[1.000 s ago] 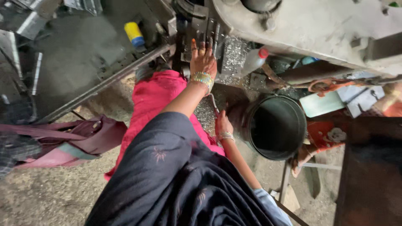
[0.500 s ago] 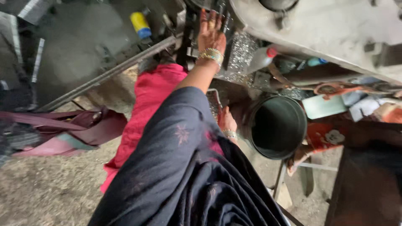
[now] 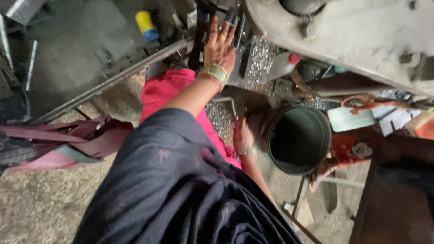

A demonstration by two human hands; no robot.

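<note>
Hands both low at machine. I see left hand [image 3: 220,45] reached farther up than a second ago, fingers spread flat against dark machine parts [image 3: 239,31], gripping nothing (bangles at wrist). Right hand [image 3: 242,135] stays near, beside dark bucket [image 3: 298,138], close to metal shavings [image 3: 219,115]; whether it holds anything, cannot tell. Camera swung left meanwhile. Bottle [image 3: 282,65] lies right of left hand, untouched. I judge work now at machine, bucket waiting.

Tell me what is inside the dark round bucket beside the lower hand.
The bucket shows only a dark, bare-looking inner wall from this angle. Its bottom is in shadow, so small contents cannot be ruled out. The right hand rests just outside its rim.
</note>
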